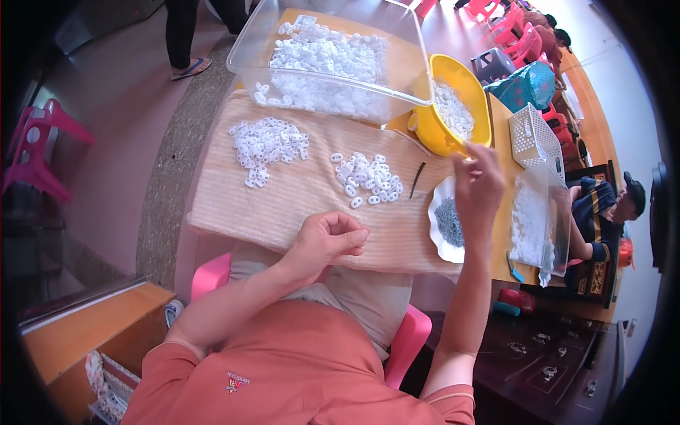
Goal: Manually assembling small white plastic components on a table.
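My left hand (327,239) rests near the front edge of the beige mat (283,205), fingers curled shut, thumb pressed on the forefinger; whether a small part is pinched there I cannot tell. My right hand (478,185) is raised over the white plate (438,234) of small grey metal pieces (449,221), fingers pinched together close to the yellow bowl (433,134). Two heaps of small white plastic rings lie on the mat: a larger one (268,145) at the left and a smaller one (367,177) in the middle.
A big clear bin (397,42) of white rings tilts at the back. The yellow bowl holds more rings. A dark thin tool (418,178) lies on the mat. A white basket (533,138) and a clear box (536,223) stand right. Another person (602,205) sits beyond.
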`<state>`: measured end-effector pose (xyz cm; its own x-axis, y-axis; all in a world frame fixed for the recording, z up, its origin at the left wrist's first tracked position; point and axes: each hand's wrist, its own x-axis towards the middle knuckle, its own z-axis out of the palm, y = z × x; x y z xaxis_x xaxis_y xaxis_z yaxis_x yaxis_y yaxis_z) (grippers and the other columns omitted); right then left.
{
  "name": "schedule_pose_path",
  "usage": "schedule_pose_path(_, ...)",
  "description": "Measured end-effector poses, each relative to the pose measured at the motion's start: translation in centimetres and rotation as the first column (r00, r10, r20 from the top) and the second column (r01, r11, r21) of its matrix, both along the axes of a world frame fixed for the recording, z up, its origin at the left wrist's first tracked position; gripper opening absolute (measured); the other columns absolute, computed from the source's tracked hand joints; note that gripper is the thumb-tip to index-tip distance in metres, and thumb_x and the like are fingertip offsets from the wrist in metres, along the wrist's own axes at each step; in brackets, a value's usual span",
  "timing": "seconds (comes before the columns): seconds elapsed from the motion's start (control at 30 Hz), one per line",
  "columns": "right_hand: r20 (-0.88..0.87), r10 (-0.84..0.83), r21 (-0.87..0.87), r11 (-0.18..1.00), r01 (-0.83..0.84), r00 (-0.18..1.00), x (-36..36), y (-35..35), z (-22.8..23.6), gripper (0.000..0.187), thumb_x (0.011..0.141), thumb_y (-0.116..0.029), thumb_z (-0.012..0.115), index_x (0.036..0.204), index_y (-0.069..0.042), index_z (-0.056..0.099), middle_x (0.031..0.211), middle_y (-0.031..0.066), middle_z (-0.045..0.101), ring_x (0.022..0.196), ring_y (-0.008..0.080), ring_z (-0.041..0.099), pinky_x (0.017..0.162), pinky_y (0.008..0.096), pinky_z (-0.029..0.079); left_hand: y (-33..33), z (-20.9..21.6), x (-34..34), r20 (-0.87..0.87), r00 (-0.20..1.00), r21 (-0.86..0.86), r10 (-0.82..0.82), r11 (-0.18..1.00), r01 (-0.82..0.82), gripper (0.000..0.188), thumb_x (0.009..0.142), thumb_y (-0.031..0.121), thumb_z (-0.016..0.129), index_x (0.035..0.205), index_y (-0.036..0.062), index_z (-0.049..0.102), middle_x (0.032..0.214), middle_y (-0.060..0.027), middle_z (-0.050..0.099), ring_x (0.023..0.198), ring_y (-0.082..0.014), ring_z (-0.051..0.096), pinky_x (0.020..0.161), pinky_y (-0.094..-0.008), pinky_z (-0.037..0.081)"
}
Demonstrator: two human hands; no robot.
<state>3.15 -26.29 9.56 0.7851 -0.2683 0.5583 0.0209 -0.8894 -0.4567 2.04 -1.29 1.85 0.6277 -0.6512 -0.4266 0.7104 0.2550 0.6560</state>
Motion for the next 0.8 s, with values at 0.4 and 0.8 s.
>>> schedule_pose_path(0.4, -0.377, 0.283, 0.152, 0.958, -0.242, 0.882, -2.8, 5.7, -6.0, 0.019, 0.079, -0.006, 0.069, 0.098, -0.004, 0.069, 0.089, 0.0112, 0.065, 0.068, 0.0247, 0.063, 0.062, 0.0324, 0.049, 0.1, -1.8, -0.2, 0.133, 0.983, -0.03, 0.129, 0.992, -0.126, 0.01, 0.089, 0.008, 0.066, 0.095, 0.0017, 0.062, 0.086, -0.0029, 0.065, 0.073, -0.0079, 0.062, 0.067, -0.0205, 0.053)
schedule_pose_path(0.8, -0.473, 0.206, -0.065, 0.961, -0.267, 0.856, -3.0, 7.1, -6.4, 0.017, 0.081, -0.012, 0.069, 0.096, -0.005, 0.068, 0.087, 0.0109, 0.063, 0.07, 0.0275, 0.064, 0.061, 0.0365, 0.05, 0.5, -1.7, 0.1, 0.336, 0.927, 0.059, 0.17, 0.978, -0.201, 0.005, 0.087, 0.005, 0.065, 0.089, 0.0029, 0.062, 0.079, -0.003, 0.064, 0.069, -0.0097, 0.061, 0.063, -0.0237, 0.05)
